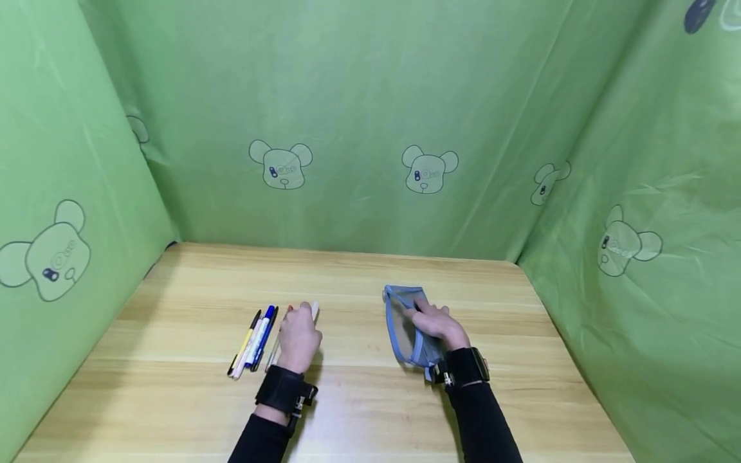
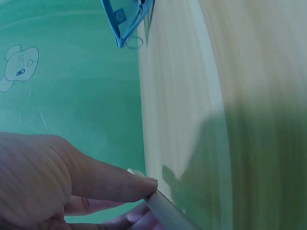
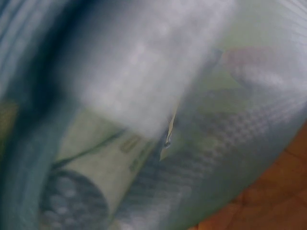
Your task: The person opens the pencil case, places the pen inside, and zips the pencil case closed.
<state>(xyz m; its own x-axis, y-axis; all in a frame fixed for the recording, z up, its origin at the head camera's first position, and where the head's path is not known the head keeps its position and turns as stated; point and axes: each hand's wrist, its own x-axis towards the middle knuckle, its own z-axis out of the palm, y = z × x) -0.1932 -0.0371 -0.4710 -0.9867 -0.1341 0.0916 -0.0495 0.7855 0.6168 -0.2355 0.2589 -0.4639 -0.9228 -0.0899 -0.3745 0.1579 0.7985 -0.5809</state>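
My left hand [image 1: 298, 337] pinches a slim white pen [image 1: 315, 310] between thumb and fingers. Its pale barrel [image 2: 168, 211] shows in the left wrist view, slanting down from the fingertips. On the right, my right hand [image 1: 437, 323] grips a mesh pencil pouch [image 1: 425, 350] with blue trim by its side, and the mouth of the pouch gapes toward the left. Blurred mesh [image 3: 230, 143] fills most of the right wrist view, hiding the fingers there. A clear-barrelled pen [image 1: 272, 357] lies just left of my left hand, which partly covers it.
Left of the left hand, several pens lie side by side: a yellow and black pen [image 1: 246, 343], a white one, a blue-capped marker [image 1: 260, 335] and a black pen [image 1: 265, 338]. Green curtains [image 1: 359, 116] with bear faces enclose the wooden table [image 1: 359, 411] at back and sides.
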